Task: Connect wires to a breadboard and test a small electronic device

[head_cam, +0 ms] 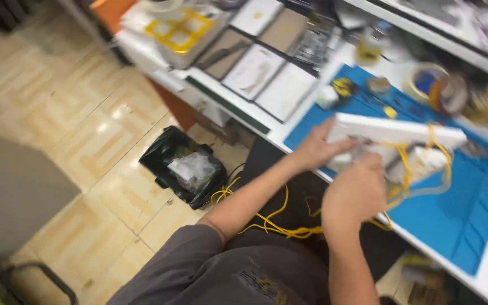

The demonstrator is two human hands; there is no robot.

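White plastic casing [391, 131], long and trailing yellow wires [406, 164], was held over the near edge of a blue cutting mat [453, 209] on a cluttered workbench [278, 133]. The left hand [318, 148] gripped its left end; the right hand [356, 191] was closed at its underside, though on what could not be told. Loose wire hung into the lap, where a tug could likely snag it. A black rubbish bag [184, 166] sat on the floor at left.

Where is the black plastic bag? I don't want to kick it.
In the head view the black plastic bag lies on the tiled floor, left of the person's left arm, below the white table's edge, beside loose yellow wire.
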